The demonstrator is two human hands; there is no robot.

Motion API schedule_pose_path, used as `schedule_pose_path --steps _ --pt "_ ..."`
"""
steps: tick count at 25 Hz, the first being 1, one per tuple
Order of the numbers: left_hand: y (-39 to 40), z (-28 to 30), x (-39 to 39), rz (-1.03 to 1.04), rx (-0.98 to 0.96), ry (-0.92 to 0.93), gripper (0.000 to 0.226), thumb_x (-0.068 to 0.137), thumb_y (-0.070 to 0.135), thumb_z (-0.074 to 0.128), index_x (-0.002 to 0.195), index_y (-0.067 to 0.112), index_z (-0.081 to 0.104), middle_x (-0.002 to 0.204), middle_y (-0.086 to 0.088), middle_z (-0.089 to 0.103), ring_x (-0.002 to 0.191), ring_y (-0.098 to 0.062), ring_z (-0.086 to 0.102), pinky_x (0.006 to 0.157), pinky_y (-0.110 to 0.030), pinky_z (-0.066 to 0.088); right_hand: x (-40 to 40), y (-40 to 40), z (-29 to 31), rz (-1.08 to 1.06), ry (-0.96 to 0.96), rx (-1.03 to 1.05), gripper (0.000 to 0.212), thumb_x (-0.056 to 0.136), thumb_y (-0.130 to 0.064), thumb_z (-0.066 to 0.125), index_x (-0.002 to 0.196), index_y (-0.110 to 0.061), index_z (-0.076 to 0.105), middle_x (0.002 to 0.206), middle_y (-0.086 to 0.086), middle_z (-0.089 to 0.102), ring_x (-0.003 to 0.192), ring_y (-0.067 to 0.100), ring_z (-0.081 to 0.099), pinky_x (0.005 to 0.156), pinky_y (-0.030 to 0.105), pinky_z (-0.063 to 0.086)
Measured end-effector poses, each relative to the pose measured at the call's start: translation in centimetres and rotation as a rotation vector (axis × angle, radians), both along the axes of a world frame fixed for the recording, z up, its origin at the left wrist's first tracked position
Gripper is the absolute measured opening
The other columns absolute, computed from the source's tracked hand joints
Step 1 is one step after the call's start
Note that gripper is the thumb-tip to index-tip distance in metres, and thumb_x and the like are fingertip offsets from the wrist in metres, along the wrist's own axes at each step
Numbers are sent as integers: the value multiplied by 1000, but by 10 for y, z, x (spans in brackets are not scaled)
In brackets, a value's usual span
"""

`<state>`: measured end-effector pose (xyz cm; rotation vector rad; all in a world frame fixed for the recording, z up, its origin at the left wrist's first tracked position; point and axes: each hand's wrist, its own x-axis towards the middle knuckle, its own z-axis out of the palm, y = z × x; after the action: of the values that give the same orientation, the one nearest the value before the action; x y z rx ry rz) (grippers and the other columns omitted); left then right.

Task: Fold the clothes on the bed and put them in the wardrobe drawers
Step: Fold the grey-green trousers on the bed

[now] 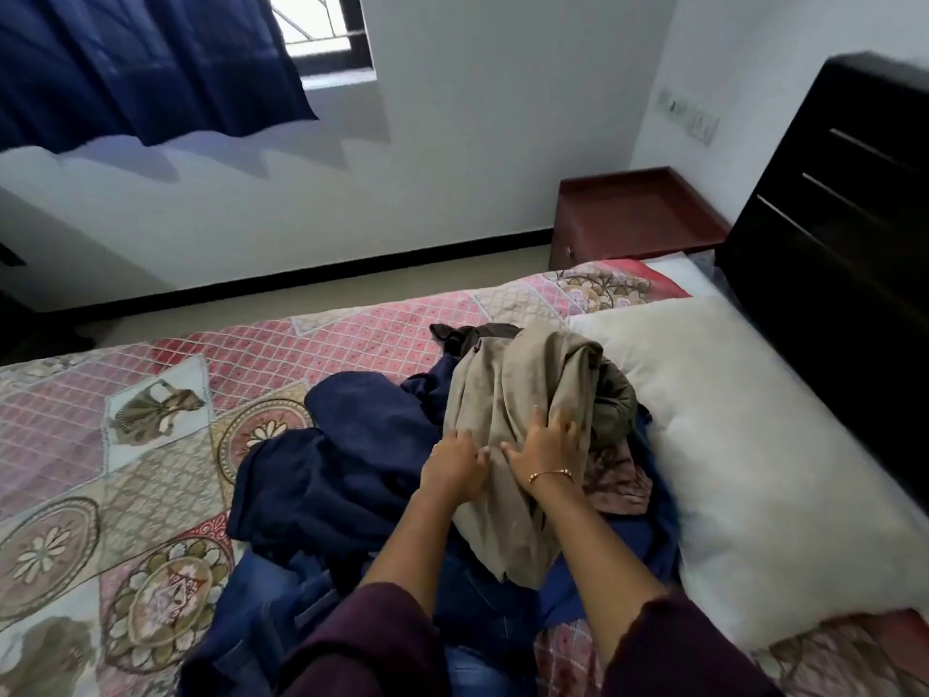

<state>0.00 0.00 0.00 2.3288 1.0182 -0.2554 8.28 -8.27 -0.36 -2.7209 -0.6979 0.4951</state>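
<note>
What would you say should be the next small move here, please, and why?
Probably lift the beige garment clear of the pile and spread it on the bedspread. Both the left hand and right hand already rest on it, it lies crumpled on top of the navy clothes, and nothing looks folded yet.

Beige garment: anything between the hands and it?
Nothing visible. Both the left hand and right hand already rest on the beige garment, which lies on top of the pile of dark blue clothes.
</note>
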Motion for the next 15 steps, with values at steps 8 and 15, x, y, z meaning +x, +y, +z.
schedule_pose_path --steps 8,15 --pt "-6 -24 13 476 -455 -266 28 85 4 48 112 -2 53 100 -12 57 86 -23 54 72 -34 50 0 25 6 -454 379 432 33 84 -4 51 116 0 55 118 20 57 108 31 55 85 31 43" --pt "49 84 -21 683 -947 -765 32 93 19 40 111 4 62 104 -18 66 89 -25 61 76 -35 52 -53 92 114 -410 465 1033 16 79 14 39 81 8 54 76 6 44 73 15 39 51 14 30"
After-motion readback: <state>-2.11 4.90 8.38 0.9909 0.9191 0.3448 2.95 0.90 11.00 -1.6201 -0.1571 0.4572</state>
